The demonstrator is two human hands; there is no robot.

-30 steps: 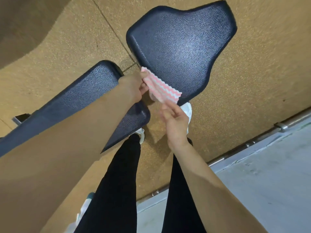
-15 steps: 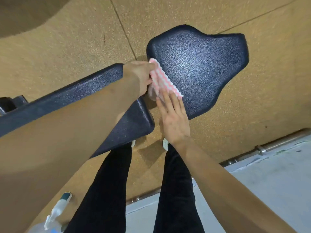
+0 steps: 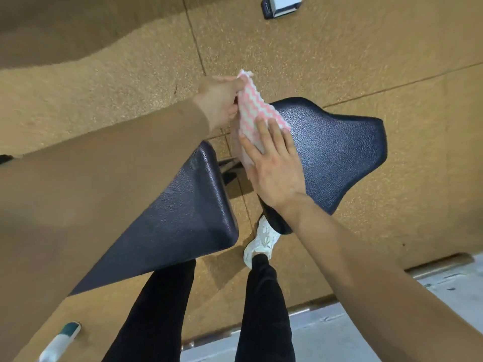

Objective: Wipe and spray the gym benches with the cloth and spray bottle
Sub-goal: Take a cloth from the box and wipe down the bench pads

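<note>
A pink and white zigzag cloth [image 3: 251, 105] lies over the near left edge of the black bench seat pad [image 3: 337, 150]. My left hand [image 3: 222, 100] pinches the cloth's far end, lifted off the pad. My right hand [image 3: 274, 163] lies flat with straight fingers on the cloth's lower part, pressing it to the seat. The long black backrest pad [image 3: 183, 223] runs to the lower left under my left forearm. The spray bottle [image 3: 61, 342], white with a teal tip, shows at the bottom left, mostly hidden by my arm.
Tan speckled rubber floor [image 3: 339, 61] surrounds the bench. My black-trousered legs and a white shoe [image 3: 260, 242] stand by the seat. A metal threshold and grey floor [image 3: 366, 335] lie at the bottom right. A white and black object [image 3: 282, 5] sits at the top edge.
My right hand moved from the cloth's lower edge to lie flat on it against the seat. My left hand lifted the cloth's far end. The view shifted, so the bench sits lower.
</note>
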